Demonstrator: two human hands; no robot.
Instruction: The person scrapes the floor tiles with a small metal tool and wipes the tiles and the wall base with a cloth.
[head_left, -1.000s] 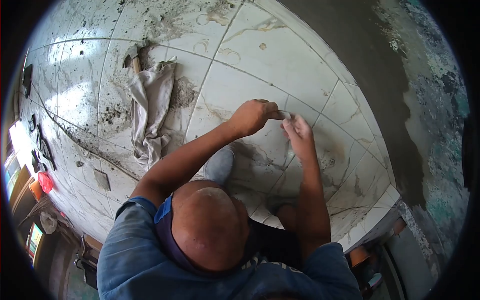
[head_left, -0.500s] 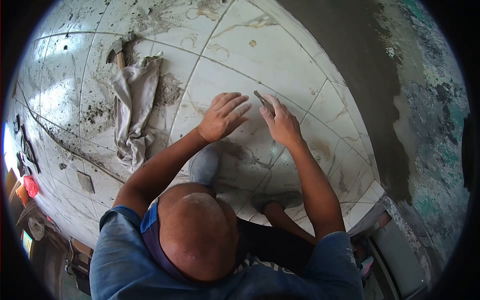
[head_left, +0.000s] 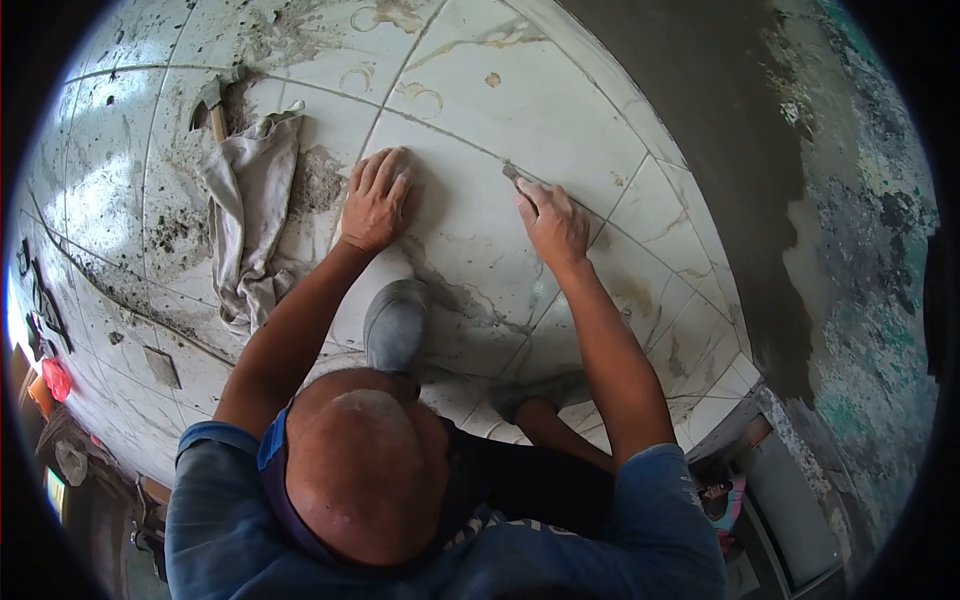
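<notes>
My left hand [head_left: 373, 205] rests palm down on the white marbled floor tile [head_left: 465, 205], its fingers stretched forward near a grout line. A narrow flat-bladed tool [head_left: 511, 173] is pinched in my right hand [head_left: 556, 225]. Its tip is right at the grout joint between two tiles; the rest of it is hidden under the fingers. Left of my left hand lies a crumpled grey cloth [head_left: 250, 190], partly over the wooden handle of a hammer-like tool [head_left: 212, 100].
Dirt and crumbs [head_left: 185, 230] are scattered over the tiles on the left. A wall with wet grey plaster [head_left: 730, 150] rises at the right. My shoe [head_left: 396, 325] stands behind my left hand. A small square plate [head_left: 161, 367] lies at the lower left.
My left hand has moved left and come down flat on the tile. My right hand has lowered, bringing the tool's tip to the grout joint. The view has shifted slightly.
</notes>
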